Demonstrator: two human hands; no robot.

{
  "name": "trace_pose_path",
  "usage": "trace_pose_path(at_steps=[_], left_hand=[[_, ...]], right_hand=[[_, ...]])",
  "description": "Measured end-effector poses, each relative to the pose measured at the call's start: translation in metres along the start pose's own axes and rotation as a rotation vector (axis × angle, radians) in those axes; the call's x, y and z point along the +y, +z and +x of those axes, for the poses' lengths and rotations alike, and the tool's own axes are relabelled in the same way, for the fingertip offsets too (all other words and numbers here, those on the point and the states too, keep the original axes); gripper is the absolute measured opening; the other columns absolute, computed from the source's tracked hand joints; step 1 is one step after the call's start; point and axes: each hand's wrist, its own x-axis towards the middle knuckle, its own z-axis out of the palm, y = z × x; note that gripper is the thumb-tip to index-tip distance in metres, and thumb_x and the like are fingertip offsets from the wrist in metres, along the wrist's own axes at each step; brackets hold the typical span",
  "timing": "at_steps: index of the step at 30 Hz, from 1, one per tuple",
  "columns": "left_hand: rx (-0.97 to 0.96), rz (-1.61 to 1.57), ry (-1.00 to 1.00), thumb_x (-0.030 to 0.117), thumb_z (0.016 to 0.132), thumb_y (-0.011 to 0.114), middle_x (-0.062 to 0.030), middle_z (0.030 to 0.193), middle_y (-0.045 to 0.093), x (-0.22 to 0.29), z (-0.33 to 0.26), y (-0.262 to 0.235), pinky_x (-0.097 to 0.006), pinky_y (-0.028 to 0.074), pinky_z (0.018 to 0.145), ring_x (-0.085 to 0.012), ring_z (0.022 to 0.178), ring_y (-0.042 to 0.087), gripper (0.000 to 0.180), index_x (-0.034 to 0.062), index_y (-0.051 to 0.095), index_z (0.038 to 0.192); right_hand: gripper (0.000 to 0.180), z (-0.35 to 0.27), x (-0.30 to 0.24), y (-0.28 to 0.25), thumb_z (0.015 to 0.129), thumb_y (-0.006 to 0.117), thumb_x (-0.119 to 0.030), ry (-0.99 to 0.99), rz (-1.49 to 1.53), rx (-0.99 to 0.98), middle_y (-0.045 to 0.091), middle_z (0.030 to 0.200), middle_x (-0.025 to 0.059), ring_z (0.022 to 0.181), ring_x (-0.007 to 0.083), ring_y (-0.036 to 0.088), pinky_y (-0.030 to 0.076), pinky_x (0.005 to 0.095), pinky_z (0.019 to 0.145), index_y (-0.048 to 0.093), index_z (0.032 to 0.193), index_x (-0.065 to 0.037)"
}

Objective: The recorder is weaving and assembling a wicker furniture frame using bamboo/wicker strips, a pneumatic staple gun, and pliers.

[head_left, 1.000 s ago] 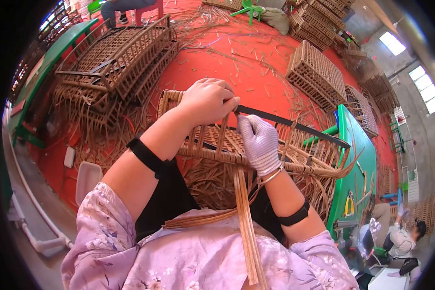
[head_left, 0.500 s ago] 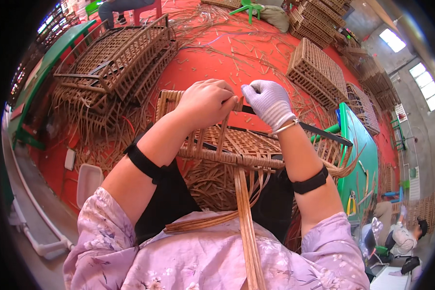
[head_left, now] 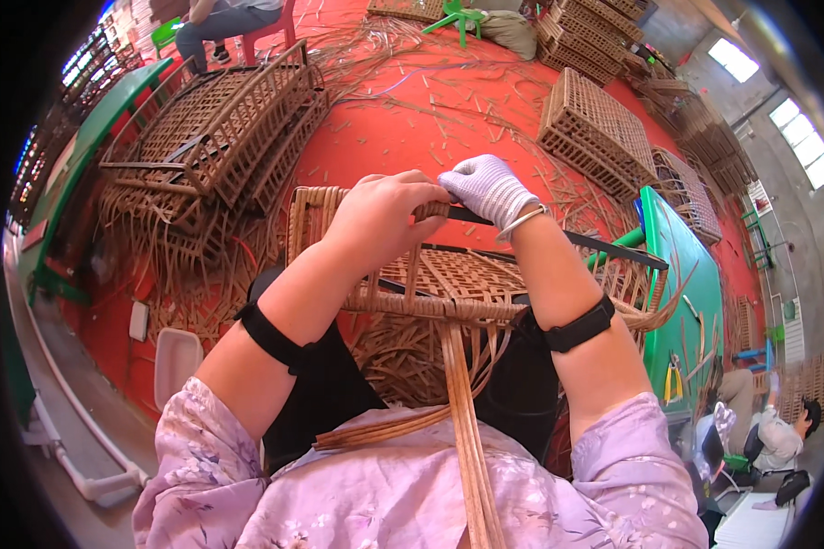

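A half-woven rattan basket (head_left: 462,265) rests across my black-clad lap. My bare left hand (head_left: 389,215) is closed over its far rim, the fingers curled around a wrapped stretch (head_left: 433,209). Just right of it, my right hand (head_left: 493,189), in a pale knitted glove, is curled shut with thumb and fingertips touching the left fingertips. Whatever the right fingers pinch is hidden. A dark bare bar (head_left: 613,250) of the rim runs rightward beyond the glove. From the basket's near side, a bundle of flat rattan strips (head_left: 468,412) hangs down over my floral top.
Stacked woven frames (head_left: 215,133) stand at left beside a green table (head_left: 87,156). A large basket (head_left: 597,128) sits at far right. Near my right arm is another green table (head_left: 682,302) with yellow-handled pliers (head_left: 673,380). Rattan scraps litter the red floor (head_left: 375,133). Other people sit at the edges.
My gloved right hand has moved left and slightly down, meeting the left fingertips. The left hand has come down a little and its fingers now curl over the rim.
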Motion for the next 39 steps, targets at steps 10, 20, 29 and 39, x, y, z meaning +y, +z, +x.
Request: trace_pose_path(at_steps=[10,20,29,39], left_hand=[[-0.021,-0.058,-0.014,0.02,0.082,0.072,-0.008,0.104,0.07,0.001,0.003,-0.002,-0.04,0.053,0.082,-0.0311,0.094,0.067,0.029,0.0099,0.066,0.108],[-0.15,-0.074,-0.136,0.024,0.087,0.067,-0.0148,0.101,0.07,-0.006,0.003,-0.009,-0.042,0.052,0.079,-0.0352,0.094,0.066,0.037,0.0038,0.049,0.112],[-0.135,-0.088,-0.163,0.024,0.087,0.068,-0.0157,0.102,0.07,-0.004,0.003,-0.01,-0.042,0.052,0.079,-0.0359,0.093,0.066,0.038,0.0046,0.049,0.113],[-0.025,-0.142,-0.066,0.02,0.085,0.071,-0.0161,0.104,0.068,-0.01,-0.003,0.0,-0.042,0.049,0.09,-0.0358,0.104,0.063,0.036,0.0026,0.05,0.109]], right_hand=[[0.036,-0.009,0.022,0.016,0.086,0.058,-0.038,-0.144,0.369,0.22,0.064,0.067,0.0125,0.062,0.0225,0.061,0.049,0.036,0.064,0.071,0.076,-0.005],[0.034,-0.112,0.001,0.06,0.093,0.06,-0.028,-0.437,0.13,0.662,0.053,0.06,0.0162,0.056,0.034,0.055,0.044,0.0405,0.055,0.062,0.07,-0.003],[0.034,-0.113,-0.012,0.038,0.092,0.061,-0.038,-0.259,0.107,0.663,0.062,0.067,0.0146,0.061,0.0319,0.063,0.05,0.0398,0.059,0.068,0.086,-0.005],[0.026,-0.072,-0.022,0.037,0.093,0.066,-0.028,-0.057,0.999,0.199,0.058,0.062,0.0018,0.047,0.0075,0.052,0.04,0.0223,0.043,0.068,0.101,-0.003]])
